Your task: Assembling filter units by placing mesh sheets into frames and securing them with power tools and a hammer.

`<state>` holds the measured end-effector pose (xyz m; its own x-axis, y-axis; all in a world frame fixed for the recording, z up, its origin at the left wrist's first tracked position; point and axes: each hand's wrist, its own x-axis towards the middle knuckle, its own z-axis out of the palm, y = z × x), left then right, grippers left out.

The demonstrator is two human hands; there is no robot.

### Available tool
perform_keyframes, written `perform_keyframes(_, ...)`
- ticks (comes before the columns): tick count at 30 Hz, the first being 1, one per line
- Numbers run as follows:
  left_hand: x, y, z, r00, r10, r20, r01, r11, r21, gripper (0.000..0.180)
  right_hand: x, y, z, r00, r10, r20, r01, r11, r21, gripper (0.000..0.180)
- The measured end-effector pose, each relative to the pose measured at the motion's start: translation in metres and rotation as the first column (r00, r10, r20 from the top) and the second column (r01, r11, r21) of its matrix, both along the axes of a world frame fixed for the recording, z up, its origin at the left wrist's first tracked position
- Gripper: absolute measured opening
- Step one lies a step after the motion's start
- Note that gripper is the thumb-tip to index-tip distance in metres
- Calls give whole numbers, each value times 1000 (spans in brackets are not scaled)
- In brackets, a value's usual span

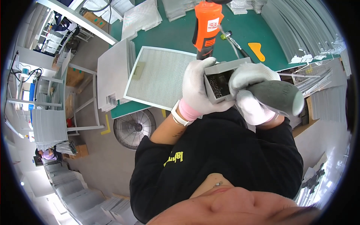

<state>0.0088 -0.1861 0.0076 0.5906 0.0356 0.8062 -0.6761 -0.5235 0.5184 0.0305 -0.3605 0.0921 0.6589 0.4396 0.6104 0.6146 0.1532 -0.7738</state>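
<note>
My left hand (197,88), in a white glove, is wrapped round a small grey open box (226,67). Small dark metal pieces (215,85) lie inside, too fine to name. My right hand (250,77), also white-gloved, bends over the box's right side, its fingers curled at the opening. What those fingers pinch is hidden. A rounded dark grey-green thing (277,93) with a pale end lies against the right hand; I cannot tell its kind. Just beyond the box stands an orange and black power tool (208,28).
A framed mesh panel (161,77) lies left of my hands, beside stacked white sheets (114,69). The green table (240,28) carries a hammer-like tool (238,44), a yellow scraper-shaped piece (256,51) and long grey strips (300,26). A round fan (134,128) stands below.
</note>
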Motion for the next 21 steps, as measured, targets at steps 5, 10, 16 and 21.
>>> perform_keyframes(5, 2, -1, 11, 998, -38, 43, 36, 999, 38, 89, 18, -17, -26, 793, 219, 569, -188, 976, -113, 25)
perform_keyframes(10, 3, -1, 11, 995, -85, 51, 84, 996, 17, 88, 23, -6, -32, 758, 250, 602, -378, 921, 92, 40)
perform_keyframes(16, 10, 15, 0, 992, 109, -61, -107, 994, 40, 84, -15, 2, -27, 829, -263, 494, -261, 599, 757, 35)
perform_keyframes(21, -1, 27, -6, 970, -188, -152, 142, 953, -268, 93, 2, 6, -23, 861, -135, 491, -243, 737, 630, 38)
